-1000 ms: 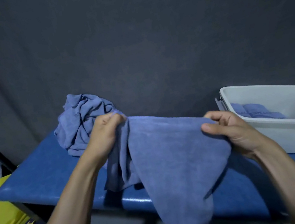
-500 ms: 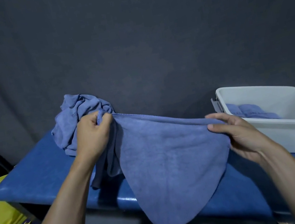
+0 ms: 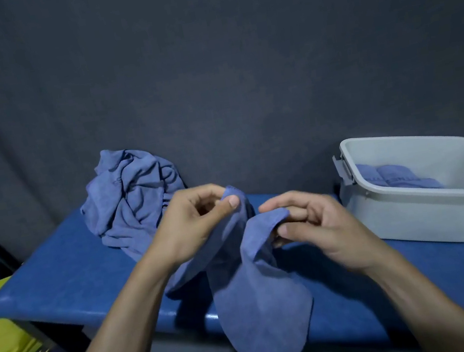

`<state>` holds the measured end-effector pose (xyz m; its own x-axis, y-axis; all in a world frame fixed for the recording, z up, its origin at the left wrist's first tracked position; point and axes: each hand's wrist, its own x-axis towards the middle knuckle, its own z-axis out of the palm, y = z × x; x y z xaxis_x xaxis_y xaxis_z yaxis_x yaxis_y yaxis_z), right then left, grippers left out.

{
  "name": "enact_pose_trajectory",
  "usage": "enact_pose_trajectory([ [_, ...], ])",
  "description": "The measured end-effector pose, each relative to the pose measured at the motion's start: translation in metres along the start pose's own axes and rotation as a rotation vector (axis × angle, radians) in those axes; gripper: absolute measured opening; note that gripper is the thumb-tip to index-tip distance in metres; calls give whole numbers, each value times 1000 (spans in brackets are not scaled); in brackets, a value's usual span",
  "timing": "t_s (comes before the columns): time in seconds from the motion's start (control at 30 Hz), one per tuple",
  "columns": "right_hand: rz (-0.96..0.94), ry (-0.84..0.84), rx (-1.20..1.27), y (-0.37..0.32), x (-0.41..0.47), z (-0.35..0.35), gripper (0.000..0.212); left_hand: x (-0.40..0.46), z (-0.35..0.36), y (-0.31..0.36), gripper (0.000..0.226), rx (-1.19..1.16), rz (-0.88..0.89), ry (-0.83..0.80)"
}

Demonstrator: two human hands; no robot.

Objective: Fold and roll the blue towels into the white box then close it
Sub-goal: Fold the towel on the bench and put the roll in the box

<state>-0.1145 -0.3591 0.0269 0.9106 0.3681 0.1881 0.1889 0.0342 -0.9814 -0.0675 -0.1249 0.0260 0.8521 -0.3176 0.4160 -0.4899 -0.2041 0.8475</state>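
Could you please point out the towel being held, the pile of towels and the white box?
held towel (image 3: 259, 309), head view, on its hanging lower part.
pile of towels (image 3: 127, 199), head view, on the crumpled middle.
white box (image 3: 415, 215), head view, on its near outer wall.

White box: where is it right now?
In the head view the white box sits at the right end of the blue bench, right of the right hand, open, with blue towels inside.

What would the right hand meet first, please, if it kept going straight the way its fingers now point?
Probably the left hand. The right hand points leftward, pinching one corner of the held towel, and the left pinches the other corner just across a small gap. Depth is unclear, so it might pass slightly in front.
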Motion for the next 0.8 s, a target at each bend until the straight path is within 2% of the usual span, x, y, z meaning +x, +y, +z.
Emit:
enact_pose_trajectory([
  [0.07, -66, 91, -231, 5, 3, 9, 15, -2, 0, 0, 27, 24, 2, -73],
  [0.17, -232, 280, -622, 13, 10, 15, 12, -5, -1, -3, 32, 58, -6, -95],
  [0.2, -273, 307, -670, 13, 12, 16, 10, -5, 0, -4, 32, 62, -10, -98],
  [0.27, -283, 297, -621, 12, 15, 20, 10, -7, 4, -2, 28, 58, -11, -94],
  [0.33, -215, 293, -502, 10, 16, 25, 11, -8, 8, 0, 21, 5, -27, -63],
  [0.43, -184, 347, -408, 11, 20, 31, 14, -8, 9, 1, 22, -39, -41, -24],
  [0.57, -198, 406, -440, 10, 25, 33, 16, -9, 8, 4, 16, 61, 9, -53],
  [0.67, -200, 351, -602, 8, 26, 28, 23, -11, 9, 8, 16, 144, 50, -76],
  [0.73, -211, 315, -581, 5, 26, 26, 13, -12, 9, 9, 17, 172, 92, -101],
  [0.8, -243, 366, -525, 1, 26, 25, 11, -13, 12, 7, 21, 207, 95, -127],
])
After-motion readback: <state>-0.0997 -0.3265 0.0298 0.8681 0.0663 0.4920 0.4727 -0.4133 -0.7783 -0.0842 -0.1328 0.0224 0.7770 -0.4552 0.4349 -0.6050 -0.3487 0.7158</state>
